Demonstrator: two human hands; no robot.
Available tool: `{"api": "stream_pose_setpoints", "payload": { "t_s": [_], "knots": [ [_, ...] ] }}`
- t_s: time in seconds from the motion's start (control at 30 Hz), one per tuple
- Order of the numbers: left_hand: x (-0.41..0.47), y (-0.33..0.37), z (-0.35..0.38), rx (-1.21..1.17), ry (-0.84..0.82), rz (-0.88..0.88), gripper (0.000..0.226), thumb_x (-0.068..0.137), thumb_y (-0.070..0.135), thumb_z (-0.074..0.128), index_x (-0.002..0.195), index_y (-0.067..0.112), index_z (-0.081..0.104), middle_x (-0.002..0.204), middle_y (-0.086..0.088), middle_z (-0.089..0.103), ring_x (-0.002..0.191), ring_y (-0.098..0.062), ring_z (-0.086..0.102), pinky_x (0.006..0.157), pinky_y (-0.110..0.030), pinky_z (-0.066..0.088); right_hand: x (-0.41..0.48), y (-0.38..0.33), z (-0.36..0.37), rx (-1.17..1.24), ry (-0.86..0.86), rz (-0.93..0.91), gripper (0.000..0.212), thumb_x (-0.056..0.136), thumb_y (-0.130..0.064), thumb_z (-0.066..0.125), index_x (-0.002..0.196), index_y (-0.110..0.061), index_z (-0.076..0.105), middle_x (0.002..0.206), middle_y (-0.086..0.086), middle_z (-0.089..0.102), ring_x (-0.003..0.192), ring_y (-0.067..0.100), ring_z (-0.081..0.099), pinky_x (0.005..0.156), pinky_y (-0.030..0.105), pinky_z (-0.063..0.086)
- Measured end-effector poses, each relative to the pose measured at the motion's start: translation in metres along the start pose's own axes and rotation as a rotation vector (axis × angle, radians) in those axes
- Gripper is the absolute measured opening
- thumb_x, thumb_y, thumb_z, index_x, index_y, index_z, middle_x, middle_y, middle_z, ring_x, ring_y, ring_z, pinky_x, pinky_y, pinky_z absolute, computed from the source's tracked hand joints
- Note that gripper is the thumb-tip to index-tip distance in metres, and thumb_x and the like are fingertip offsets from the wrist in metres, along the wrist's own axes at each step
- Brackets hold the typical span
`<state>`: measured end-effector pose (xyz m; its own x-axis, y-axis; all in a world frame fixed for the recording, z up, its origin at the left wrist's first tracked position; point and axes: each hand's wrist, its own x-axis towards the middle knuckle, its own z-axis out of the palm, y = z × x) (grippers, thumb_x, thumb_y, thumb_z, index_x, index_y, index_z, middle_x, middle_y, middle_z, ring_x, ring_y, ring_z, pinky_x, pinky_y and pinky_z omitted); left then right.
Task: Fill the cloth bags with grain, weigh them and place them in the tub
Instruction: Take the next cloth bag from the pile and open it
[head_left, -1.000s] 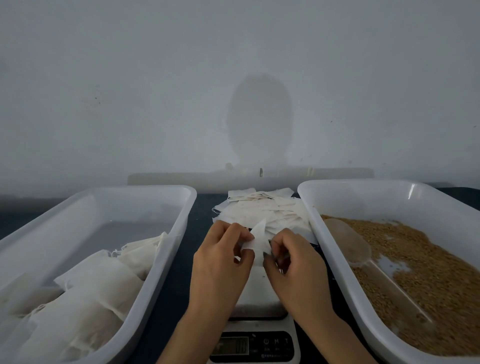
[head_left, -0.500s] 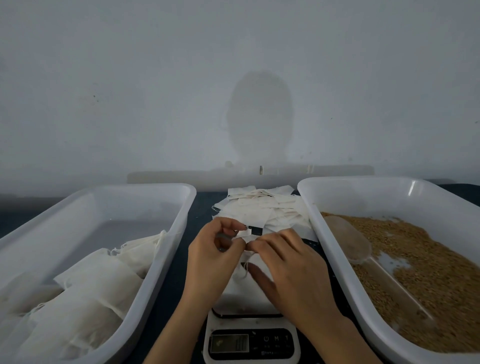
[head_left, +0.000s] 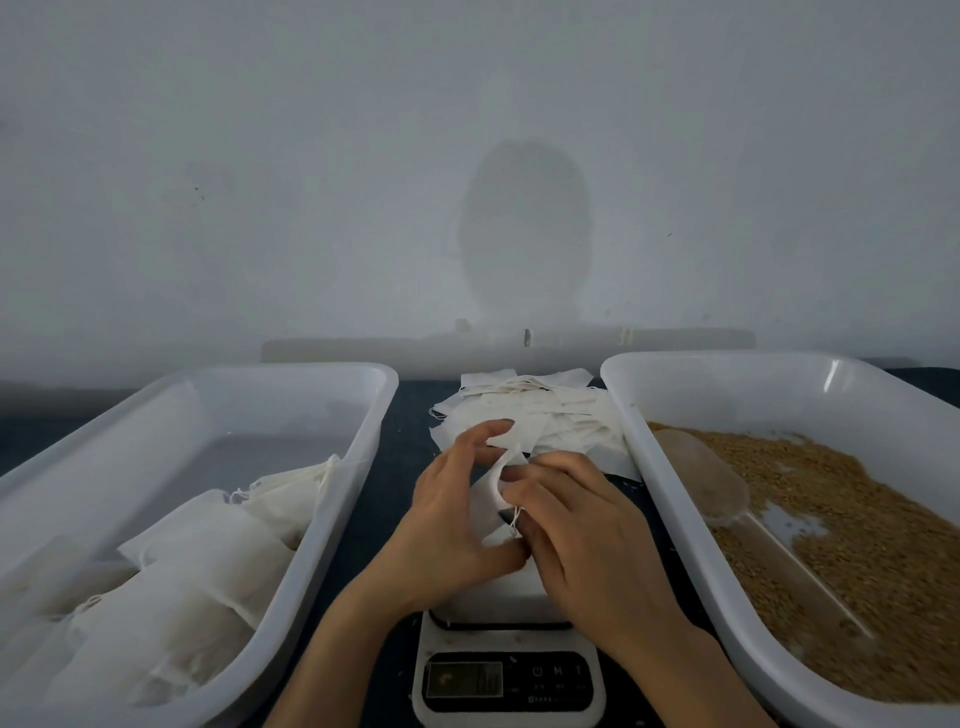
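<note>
Over the white kitchen scale both hands work on one empty white cloth bag. My left hand pinches the bag's left side, thumb low and fingers raised. My right hand pinches the right side of its mouth, where the drawstring dangles. Behind them lies a pile of empty cloth bags. The left tub holds several filled bags. In the right tub is brown grain with a clear plastic scoop lying in it.
The two tubs flank the scale on a dark table. A pale wall stands close behind the tubs. The scale's display is near the front edge.
The hands have drawn the bag toward me off the pile and spread its mouth apart; the left fingers have lifted and the right hand has shifted lower.
</note>
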<state>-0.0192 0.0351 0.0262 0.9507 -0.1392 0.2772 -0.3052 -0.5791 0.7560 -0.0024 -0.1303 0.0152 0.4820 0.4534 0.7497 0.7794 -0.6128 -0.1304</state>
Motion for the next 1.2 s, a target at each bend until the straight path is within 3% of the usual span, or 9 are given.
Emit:
{"api": "stream_pose_setpoints", "payload": {
  "t_s": [0.1, 0.17, 0.27, 0.53, 0.73, 1.0, 1.07, 1.13, 1.2],
  "knots": [
    [0.004, -0.009, 0.003, 0.063, 0.079, 0.035, 0.068, 0.073, 0.023, 0.085, 0.127, 0.037, 0.046, 0.115, 0.019, 0.062, 0.109, -0.001, 0.059, 0.092, -0.024, 0.05, 0.001, -0.001, 0.0, -0.008, -0.007, -0.028, 0.028, 0.091, -0.024, 0.048, 0.104, -0.018, 0.072, 0.109, -0.005, 0.071, 0.108, 0.015, 0.062, 0.082, 0.027, 0.056],
    [0.005, -0.013, 0.004, 0.084, 0.109, 0.059, 0.046, 0.075, 0.024, 0.084, 0.11, 0.036, 0.055, 0.098, 0.024, 0.065, 0.091, 0.001, 0.064, 0.075, -0.013, 0.048, 0.0, -0.001, 0.0, -0.015, -0.009, -0.037, 0.027, 0.093, -0.026, 0.048, 0.104, -0.019, 0.072, 0.109, -0.006, 0.071, 0.108, 0.015, 0.062, 0.083, 0.027, 0.055],
    [0.006, -0.016, 0.004, 0.103, 0.151, 0.077, 0.036, 0.076, 0.022, 0.083, 0.088, 0.04, 0.054, 0.083, 0.022, 0.065, 0.079, 0.0, 0.062, 0.065, -0.01, 0.043, -0.002, 0.0, 0.001, -0.027, -0.012, -0.018, 0.024, 0.092, -0.029, 0.051, 0.104, -0.021, 0.07, 0.108, -0.007, 0.069, 0.106, 0.015, 0.06, 0.082, 0.028, 0.054],
    [0.009, -0.023, 0.009, 0.16, 0.193, 0.1, 0.046, 0.078, 0.013, 0.082, 0.075, 0.041, 0.046, 0.07, 0.02, 0.057, 0.072, 0.004, 0.058, 0.062, -0.008, 0.04, -0.003, 0.002, 0.003, -0.071, 0.099, -0.035, 0.021, 0.095, -0.031, 0.054, 0.097, -0.021, 0.072, 0.097, -0.003, 0.067, 0.097, 0.02, 0.061, 0.078, 0.032, 0.054],
    [0.01, -0.022, 0.009, 0.146, 0.2, 0.089, 0.033, 0.078, 0.024, 0.081, 0.098, 0.033, 0.055, 0.095, 0.015, 0.06, 0.087, -0.007, 0.06, 0.072, -0.013, 0.044, -0.002, 0.001, 0.0, -0.092, 0.184, -0.008, 0.021, 0.096, -0.03, 0.053, 0.094, -0.02, 0.072, 0.098, -0.003, 0.068, 0.1, 0.018, 0.057, 0.082, 0.028, 0.05],
    [0.011, -0.03, 0.011, 0.072, 0.289, 0.096, 0.042, 0.078, 0.007, 0.076, 0.084, 0.041, 0.053, 0.087, 0.026, 0.064, 0.084, 0.006, 0.059, 0.068, -0.008, 0.043, 0.006, -0.033, -0.022, 0.045, 0.098, 0.033, 0.025, 0.09, -0.027, 0.054, 0.111, -0.017, 0.063, 0.115, -0.003, 0.063, 0.109, 0.017, 0.056, 0.094, 0.031, 0.047],
    [0.012, -0.033, 0.012, 0.045, 0.309, 0.062, 0.029, 0.081, 0.014, 0.075, 0.088, 0.036, 0.058, 0.09, 0.021, 0.065, 0.085, 0.0, 0.061, 0.067, -0.014, 0.046, 0.017, -0.029, -0.041, 0.021, 0.073, 0.038, 0.025, 0.088, -0.025, 0.052, 0.112, -0.021, 0.059, 0.114, -0.008, 0.059, 0.109, 0.01, 0.05, 0.09, 0.026, 0.042],
    [0.012, -0.034, 0.011, 0.03, 0.324, 0.036, 0.025, 0.082, 0.022, 0.074, 0.089, 0.038, 0.057, 0.087, 0.018, 0.063, 0.086, 0.0, 0.059, 0.066, -0.012, 0.045, 0.031, -0.011, -0.061, -0.014, 0.034, 0.179, 0.029, 0.088, -0.024, 0.05, 0.116, -0.023, 0.055, 0.114, -0.012, 0.054, 0.109, 0.002, 0.041, 0.086, 0.024, 0.04],
    [0.011, -0.033, 0.011, 0.041, 0.331, 0.031, 0.031, 0.081, 0.021, 0.075, 0.087, 0.042, 0.053, 0.086, 0.02, 0.06, 0.087, 0.006, 0.056, 0.067, -0.005, 0.042, 0.038, 0.019, -0.081, -0.026, -0.143, 0.402, 0.038, 0.093, -0.025, 0.047, 0.131, -0.023, 0.048, 0.126, -0.009, 0.051, 0.119, 0.004, 0.038, 0.094, 0.028, 0.039]
  ]
}}
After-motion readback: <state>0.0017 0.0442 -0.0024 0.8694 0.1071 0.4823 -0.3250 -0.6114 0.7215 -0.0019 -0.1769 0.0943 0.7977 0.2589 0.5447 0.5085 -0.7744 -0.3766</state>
